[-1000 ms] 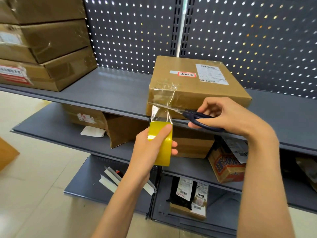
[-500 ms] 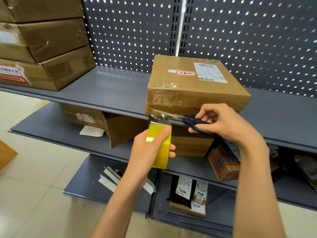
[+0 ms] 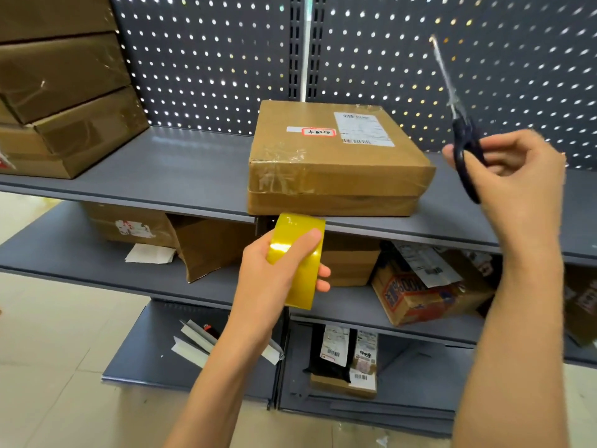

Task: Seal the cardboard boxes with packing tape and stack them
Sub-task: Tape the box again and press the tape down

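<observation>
Below the box [image 3: 336, 163], left hand [image 3: 277, 270] grips tape roll [image 3: 298, 257]; right hand [image 3: 513, 176] grips scissors [image 3: 465, 150], blade up; smooth cut end flat, park scissors.

The roll of tape [image 3: 295, 260] was bright yellow and glossy. At 12 o'clock from it, the cardboard box [image 3: 336, 163] was brown, with a white label [image 3: 363, 128] printed in black and a small white sticker with red border [image 3: 318, 131]. The scissors [image 3: 465, 150], at 3 o'clock of the box, had dark navy handles and silver blades. The shelf [image 3: 161, 176] was grey-blue, and the back panel [image 3: 206, 59] was dark grey with rows of small light dots
</observation>
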Demonstrator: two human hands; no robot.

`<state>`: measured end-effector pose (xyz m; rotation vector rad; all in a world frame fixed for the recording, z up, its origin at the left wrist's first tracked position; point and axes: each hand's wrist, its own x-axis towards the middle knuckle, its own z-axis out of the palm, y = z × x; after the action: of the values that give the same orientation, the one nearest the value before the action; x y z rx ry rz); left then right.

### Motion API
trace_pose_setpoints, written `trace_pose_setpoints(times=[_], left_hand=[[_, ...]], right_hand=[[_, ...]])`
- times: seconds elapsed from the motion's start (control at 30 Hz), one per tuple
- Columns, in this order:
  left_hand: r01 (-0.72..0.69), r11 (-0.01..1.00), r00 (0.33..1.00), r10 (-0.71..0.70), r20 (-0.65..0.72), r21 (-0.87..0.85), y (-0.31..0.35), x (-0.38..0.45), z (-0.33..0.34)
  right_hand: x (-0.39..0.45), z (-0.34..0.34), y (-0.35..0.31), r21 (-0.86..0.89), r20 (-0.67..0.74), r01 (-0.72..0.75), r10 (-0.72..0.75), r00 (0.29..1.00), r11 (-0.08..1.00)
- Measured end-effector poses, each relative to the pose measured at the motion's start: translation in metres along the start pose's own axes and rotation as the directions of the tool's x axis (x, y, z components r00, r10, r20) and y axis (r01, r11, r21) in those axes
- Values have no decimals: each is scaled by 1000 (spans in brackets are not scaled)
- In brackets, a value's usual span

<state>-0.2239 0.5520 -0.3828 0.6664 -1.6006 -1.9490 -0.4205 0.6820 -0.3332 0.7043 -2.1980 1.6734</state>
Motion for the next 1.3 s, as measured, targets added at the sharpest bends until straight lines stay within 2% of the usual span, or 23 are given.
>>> trace_pose_setpoints(times=[0.13, 0.3, 0.43, 0.67, 1.03, 1.3], left_hand=[[13, 1000, 999, -13, 50, 6, -2, 2, 9], [37, 999, 995, -38, 91, 19, -2, 6, 20], [42, 999, 992, -45, 116, 25, 0, 10, 27], [44, 999, 992, -46, 115, 26, 1, 14, 31], [-2, 998, 991, -6, 136, 57, 6, 12, 23], [-225, 957, 972, 208, 110, 181, 41, 18, 1]], right_hand=[[10, -8, 33, -79, -166, -176, 161, 973, 981], [10, -9, 59, -381, -94, -205, 183, 979, 901], [4, 2, 68, -457, -83, -270, 261, 962, 848], [2, 15, 70, -565, -104, -271, 259, 960, 779], [-2, 24, 78, -620, -50, -209, 228, 972, 756], [2, 21, 65, -544, -17, -128, 141, 990, 829]])
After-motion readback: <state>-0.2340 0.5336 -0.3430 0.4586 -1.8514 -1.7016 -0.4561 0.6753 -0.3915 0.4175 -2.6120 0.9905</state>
